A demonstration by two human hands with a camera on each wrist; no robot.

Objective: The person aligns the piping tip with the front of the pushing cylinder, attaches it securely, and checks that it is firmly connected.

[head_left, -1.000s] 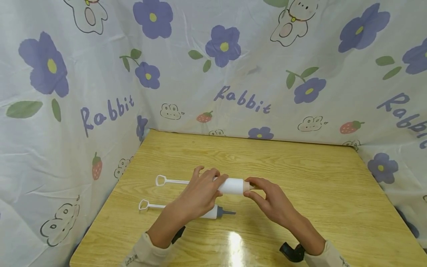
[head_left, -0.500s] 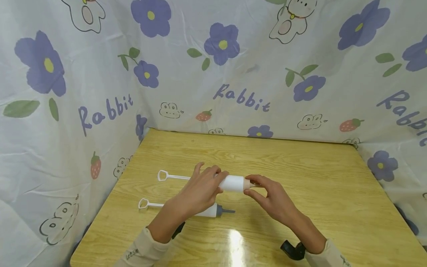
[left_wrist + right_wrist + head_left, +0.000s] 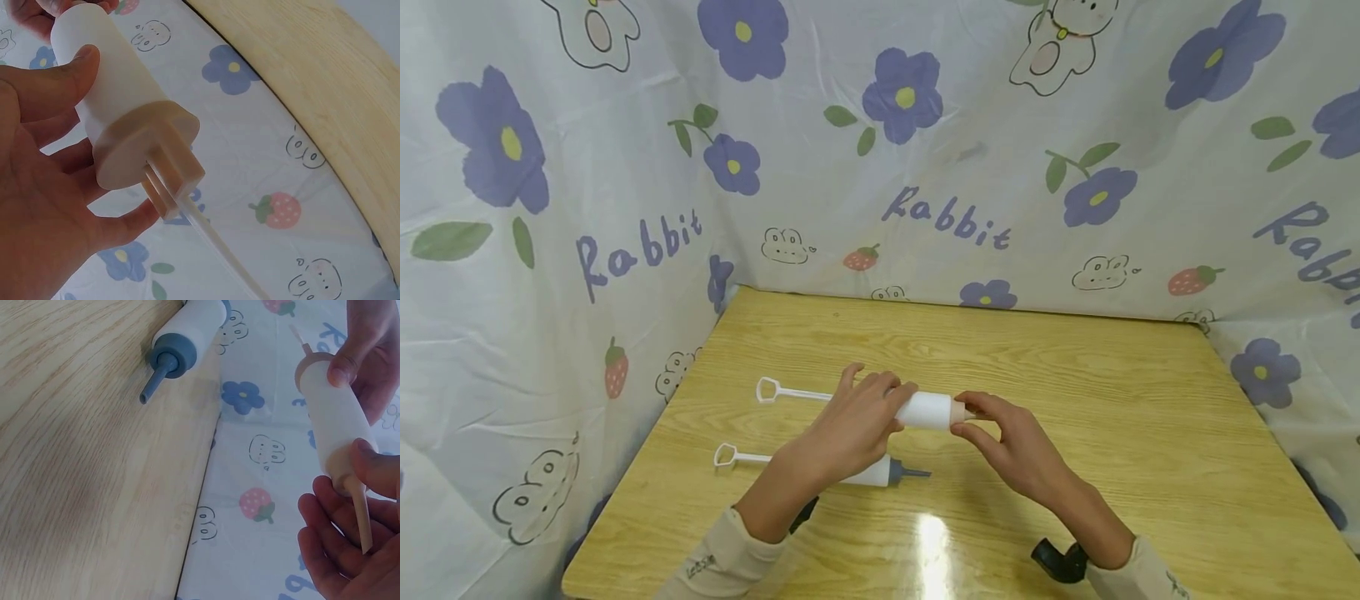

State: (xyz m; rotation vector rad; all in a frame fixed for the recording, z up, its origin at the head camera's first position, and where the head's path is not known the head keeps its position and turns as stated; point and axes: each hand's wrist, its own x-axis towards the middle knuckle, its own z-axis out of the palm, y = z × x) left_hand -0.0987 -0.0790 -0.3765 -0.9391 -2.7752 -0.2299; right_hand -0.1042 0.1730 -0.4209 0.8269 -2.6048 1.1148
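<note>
A white plunger syringe [image 3: 925, 411] with beige ends is held between both hands above the table. My left hand [image 3: 853, 429] grips its barrel [image 3: 109, 62], the thumb lying along the side. A beige flanged end cap [image 3: 144, 147] faces the left wrist camera, and a thin white plunger rod [image 3: 801, 393] sticks out of it, ending in a ring handle. At the opposite end, my right hand [image 3: 1018, 450] pinches the beige nozzle cap [image 3: 340, 465] between thumb and fingers. The slender nozzle [image 3: 361, 515] points out over the right palm. Fingers hide part of the barrel.
Nearer the person, a second white syringe [image 3: 872, 475] with a grey nozzle cap [image 3: 175, 355] lies on the wooden table [image 3: 1112, 400], partly behind the left forearm. A patterned cloth [image 3: 820, 208] hangs along the back and left sides. Black wrist camera mounts [image 3: 1060, 562] project below the arms.
The held syringe has risen slightly, its ring handle moving a little up and right in the head view. Both hands keep their hold, and the other syringe stays on the table.
</note>
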